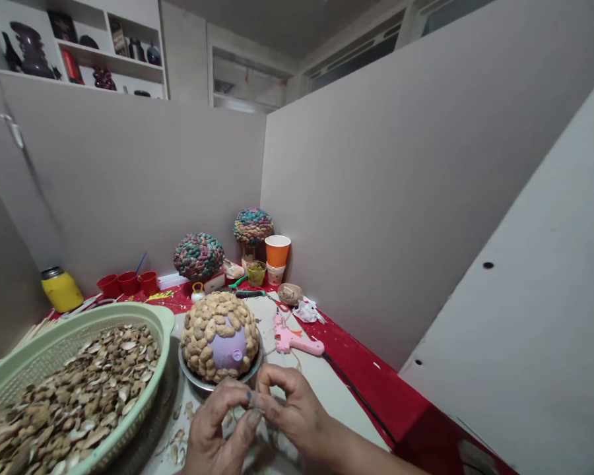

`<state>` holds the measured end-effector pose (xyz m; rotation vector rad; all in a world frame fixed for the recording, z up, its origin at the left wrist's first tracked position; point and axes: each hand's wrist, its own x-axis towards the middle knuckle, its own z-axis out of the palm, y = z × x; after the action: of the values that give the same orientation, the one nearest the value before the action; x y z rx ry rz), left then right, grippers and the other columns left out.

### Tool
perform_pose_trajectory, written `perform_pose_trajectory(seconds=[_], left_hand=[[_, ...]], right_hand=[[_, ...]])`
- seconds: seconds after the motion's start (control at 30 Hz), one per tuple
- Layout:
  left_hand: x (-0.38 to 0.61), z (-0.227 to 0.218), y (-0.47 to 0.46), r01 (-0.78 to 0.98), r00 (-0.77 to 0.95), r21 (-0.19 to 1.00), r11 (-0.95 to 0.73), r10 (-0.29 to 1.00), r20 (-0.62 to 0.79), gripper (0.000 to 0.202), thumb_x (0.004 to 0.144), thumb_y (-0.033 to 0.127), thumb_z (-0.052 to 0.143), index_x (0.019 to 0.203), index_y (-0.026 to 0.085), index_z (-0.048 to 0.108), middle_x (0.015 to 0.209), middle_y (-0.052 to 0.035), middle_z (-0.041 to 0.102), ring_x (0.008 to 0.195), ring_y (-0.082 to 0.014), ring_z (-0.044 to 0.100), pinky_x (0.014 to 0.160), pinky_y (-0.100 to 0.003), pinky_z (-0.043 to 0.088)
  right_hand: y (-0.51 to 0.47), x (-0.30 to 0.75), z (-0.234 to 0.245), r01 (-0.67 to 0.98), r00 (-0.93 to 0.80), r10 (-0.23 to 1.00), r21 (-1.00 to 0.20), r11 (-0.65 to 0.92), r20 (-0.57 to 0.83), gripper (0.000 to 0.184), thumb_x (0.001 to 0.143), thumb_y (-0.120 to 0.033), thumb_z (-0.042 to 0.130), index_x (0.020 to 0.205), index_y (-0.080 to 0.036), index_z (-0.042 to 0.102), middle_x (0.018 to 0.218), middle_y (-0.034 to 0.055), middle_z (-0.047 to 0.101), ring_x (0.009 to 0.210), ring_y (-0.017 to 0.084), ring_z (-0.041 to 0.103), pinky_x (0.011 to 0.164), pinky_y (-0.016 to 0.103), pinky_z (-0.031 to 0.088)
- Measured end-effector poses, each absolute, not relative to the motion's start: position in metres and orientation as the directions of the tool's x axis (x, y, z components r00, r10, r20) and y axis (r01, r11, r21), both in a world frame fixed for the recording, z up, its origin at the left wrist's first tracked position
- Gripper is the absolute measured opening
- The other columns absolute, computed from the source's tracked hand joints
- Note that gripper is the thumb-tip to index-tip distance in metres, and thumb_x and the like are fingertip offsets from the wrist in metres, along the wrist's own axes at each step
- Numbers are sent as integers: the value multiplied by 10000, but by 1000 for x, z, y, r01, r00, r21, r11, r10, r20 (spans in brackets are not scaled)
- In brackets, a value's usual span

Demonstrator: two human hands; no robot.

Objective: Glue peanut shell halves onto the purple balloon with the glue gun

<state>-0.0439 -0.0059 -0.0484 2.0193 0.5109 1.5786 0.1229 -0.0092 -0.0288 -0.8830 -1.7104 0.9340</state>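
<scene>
A purple ball (226,349) largely covered with glued-on peanut shells (212,323) rests in a shallow metal dish (191,373) in front of me. Just below it my left hand (212,429) and my right hand (290,409) meet with fingertips pinched together. They seem to pinch a small piece between them, which is too small to name. Loose shell bits (178,452) lie on the table beside my left hand.
A pale green basket (103,316) full of shells sits at left. A pink glue gun (292,338) with its black cord lies right of the dish. Farther back stand two painted shell balls (198,254), an orange cup (277,251), red cups (127,282), a yellow jar (61,289), and twine (290,293). Grey partition walls close in.
</scene>
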Motion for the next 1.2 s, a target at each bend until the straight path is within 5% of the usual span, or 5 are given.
perform_pose_trajectory(seconds=[0.3, 0.47, 0.73, 0.97, 1.2], left_hand=[[-38, -59, -12, -78, 279, 628, -774, 588, 759, 186, 984, 270, 460, 989, 235, 642, 761, -34, 614, 715, -162, 592, 662, -264, 499], [-42, -51, -9, -95, 270, 590, -802, 550, 791, 171, 918, 162, 566, 1040, 248, 649, 796, -20, 666, 729, -157, 628, 692, -261, 525], [-35, -49, -16, -13, 75, 831, -557, 828, 556, 52, 812, 181, 713, 801, 229, 697, 756, 14, 710, 715, -148, 664, 688, -227, 540], [-34, -46, -19, 70, 122, 873, -483, 873, 473, 100, 870, 260, 653, 787, 211, 676, 710, 6, 659, 658, -148, 605, 625, -235, 501], [-28, -38, -28, -150, 249, 964, -219, 935, 251, 237, 906, 413, 597, 791, 206, 606, 694, 13, 529, 640, -130, 484, 599, -214, 438]], right_hand=[[-18, 125, -41, 146, -232, 880, -880, 453, 414, 586, 806, -767, 548, 701, -194, 488, 658, -19, 518, 604, 136, 439, 597, 260, 354], [-16, 120, -42, 117, -204, 905, -909, 401, 373, 609, 799, -796, 523, 721, -194, 473, 665, -27, 482, 602, 129, 413, 555, 240, 342], [-14, 126, -41, 146, -120, 924, -914, 378, 363, 513, 838, -688, 582, 747, -194, 482, 687, -26, 467, 625, 132, 399, 556, 237, 332], [-19, 126, -45, 120, -115, 928, -922, 368, 355, 501, 870, -674, 554, 758, -189, 495, 675, -39, 446, 633, 131, 390, 591, 254, 329], [-21, 126, -52, 54, -165, 938, -947, 318, 305, 529, 842, -705, 571, 764, -187, 500, 677, -38, 450, 640, 132, 397, 600, 255, 341]])
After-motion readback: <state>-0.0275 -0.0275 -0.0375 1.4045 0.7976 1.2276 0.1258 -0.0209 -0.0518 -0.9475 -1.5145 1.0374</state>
